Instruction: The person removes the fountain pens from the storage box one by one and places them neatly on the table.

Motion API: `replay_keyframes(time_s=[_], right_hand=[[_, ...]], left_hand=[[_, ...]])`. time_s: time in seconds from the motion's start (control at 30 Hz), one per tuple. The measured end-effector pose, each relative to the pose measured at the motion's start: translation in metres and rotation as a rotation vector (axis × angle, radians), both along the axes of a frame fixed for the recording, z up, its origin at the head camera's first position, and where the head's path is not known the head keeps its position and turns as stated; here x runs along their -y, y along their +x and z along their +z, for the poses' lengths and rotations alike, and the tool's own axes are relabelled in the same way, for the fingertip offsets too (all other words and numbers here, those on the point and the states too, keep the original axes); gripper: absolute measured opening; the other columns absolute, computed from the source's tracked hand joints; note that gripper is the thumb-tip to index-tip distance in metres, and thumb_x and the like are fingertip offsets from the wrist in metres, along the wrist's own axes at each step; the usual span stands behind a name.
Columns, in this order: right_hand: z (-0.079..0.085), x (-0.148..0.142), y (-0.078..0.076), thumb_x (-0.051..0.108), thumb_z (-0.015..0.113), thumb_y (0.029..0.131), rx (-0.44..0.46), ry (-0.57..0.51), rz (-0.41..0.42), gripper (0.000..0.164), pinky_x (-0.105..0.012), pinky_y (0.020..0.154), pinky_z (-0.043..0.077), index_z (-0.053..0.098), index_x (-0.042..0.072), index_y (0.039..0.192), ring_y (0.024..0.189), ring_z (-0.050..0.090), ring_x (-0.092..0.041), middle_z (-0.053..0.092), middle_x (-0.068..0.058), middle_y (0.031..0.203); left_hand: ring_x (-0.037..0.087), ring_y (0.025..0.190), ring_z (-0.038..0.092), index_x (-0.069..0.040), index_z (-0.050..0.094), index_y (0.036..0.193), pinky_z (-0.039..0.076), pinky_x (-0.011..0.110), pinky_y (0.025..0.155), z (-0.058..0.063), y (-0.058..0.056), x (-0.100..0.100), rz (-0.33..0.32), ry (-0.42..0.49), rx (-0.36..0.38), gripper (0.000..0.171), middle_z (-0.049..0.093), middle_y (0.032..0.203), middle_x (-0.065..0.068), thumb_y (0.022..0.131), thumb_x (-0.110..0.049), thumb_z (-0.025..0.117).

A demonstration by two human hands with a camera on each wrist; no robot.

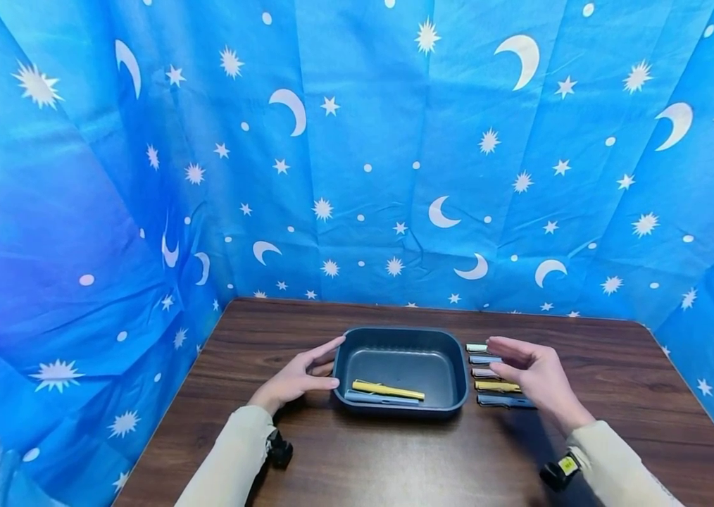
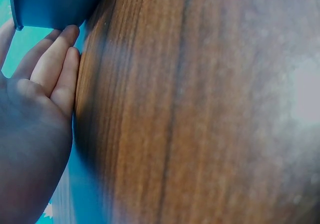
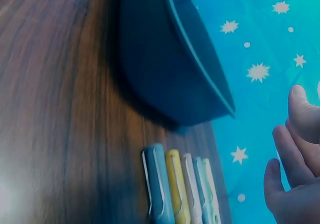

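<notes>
A dark grey-blue rectangular tray (image 1: 408,362) stands on the table. Inside, along its near wall, lie a yellow pen (image 1: 389,389) and a light blue pen (image 1: 382,398). My left hand (image 1: 293,378) touches the tray's left side with extended fingers. To the right of the tray, several capped pens lie in a row: pale green (image 1: 476,348), light blue (image 1: 482,360), pinkish-grey (image 1: 485,373), yellow (image 1: 496,386) and dark blue (image 1: 504,401). Over that row is my right hand (image 1: 543,380), thumb and fingers apart; the right wrist view shows it holding nothing.
The brown wood-grain table (image 1: 389,458) ends at a blue curtain (image 1: 382,141) with white moons and stars, which hangs behind it and along both sides. Each wrist wears a small black camera, such as the right camera (image 1: 560,473).
</notes>
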State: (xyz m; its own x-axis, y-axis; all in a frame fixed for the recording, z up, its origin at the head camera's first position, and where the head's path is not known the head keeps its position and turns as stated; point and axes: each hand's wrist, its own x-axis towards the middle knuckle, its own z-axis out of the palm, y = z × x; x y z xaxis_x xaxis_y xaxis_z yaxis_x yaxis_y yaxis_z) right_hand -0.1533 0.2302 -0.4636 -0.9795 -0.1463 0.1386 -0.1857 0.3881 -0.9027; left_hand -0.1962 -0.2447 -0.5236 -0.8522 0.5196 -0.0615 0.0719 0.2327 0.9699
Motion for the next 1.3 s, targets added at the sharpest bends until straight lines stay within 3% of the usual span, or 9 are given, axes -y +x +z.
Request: replay_keyframes(time_s=[0.2,0.4,0.67,0.9,1.17,1.3], right_hand=[[0.004,0.021,-0.006,0.004,0.075,0.097,0.019,-0.090,0.041,0.045,-0.020,0.090,0.058,0.066,0.003,0.141,0.128,0.064,-0.042,0.069,-0.019,0.136],[0.005,0.047,-0.013,0.005,0.074,0.097,0.054,-0.100,0.071,0.044,-0.027,0.092,0.060,0.067,0.007,0.141,0.129,0.065,-0.038,0.069,-0.018,0.137],[0.005,0.081,-0.020,0.005,0.076,0.096,0.104,-0.125,0.138,0.046,-0.046,0.103,0.057,0.068,0.011,0.141,0.132,0.063,-0.035,0.068,-0.018,0.139],[0.000,0.102,-0.024,0.002,0.075,0.096,0.115,-0.116,0.195,0.046,-0.044,0.101,0.058,0.068,0.010,0.141,0.131,0.064,-0.037,0.067,-0.019,0.139],[-0.010,0.119,-0.026,0.003,0.075,0.096,0.074,-0.052,0.273,0.044,-0.041,0.097,0.060,0.068,0.005,0.139,0.128,0.066,-0.034,0.068,-0.021,0.137],[-0.013,0.125,-0.028,0.004,0.077,0.095,0.059,0.005,0.299,0.045,-0.042,0.097,0.060,0.068,0.002,0.139,0.125,0.068,-0.031,0.070,-0.019,0.134]], left_hand=[[0.038,0.153,0.038,-0.029,0.031,0.167,0.034,0.058,0.122,0.001,0.000,0.001,-0.003,-0.002,-0.001,0.078,0.027,0.173,0.005,0.102,-0.012,0.071],[0.033,0.153,0.040,-0.038,0.035,0.164,0.034,0.055,0.123,0.000,0.001,0.002,0.027,-0.013,0.016,0.078,0.030,0.172,-0.001,0.101,-0.013,0.072],[0.034,0.152,0.041,-0.039,0.036,0.164,0.035,0.056,0.122,-0.001,0.001,0.001,0.031,-0.025,0.002,0.077,0.031,0.171,0.000,0.101,-0.014,0.072],[0.036,0.153,0.039,-0.033,0.032,0.166,0.035,0.056,0.122,-0.003,-0.002,0.002,0.010,-0.019,-0.025,0.077,0.030,0.172,0.002,0.102,-0.013,0.070],[0.033,0.152,0.040,-0.040,0.035,0.164,0.035,0.056,0.123,-0.002,-0.001,0.000,0.014,-0.020,-0.003,0.077,0.031,0.172,-0.001,0.101,-0.014,0.071],[0.033,0.152,0.041,-0.038,0.034,0.165,0.035,0.056,0.122,-0.002,-0.001,0.000,0.016,-0.023,-0.008,0.077,0.031,0.172,-0.001,0.101,-0.015,0.072]])
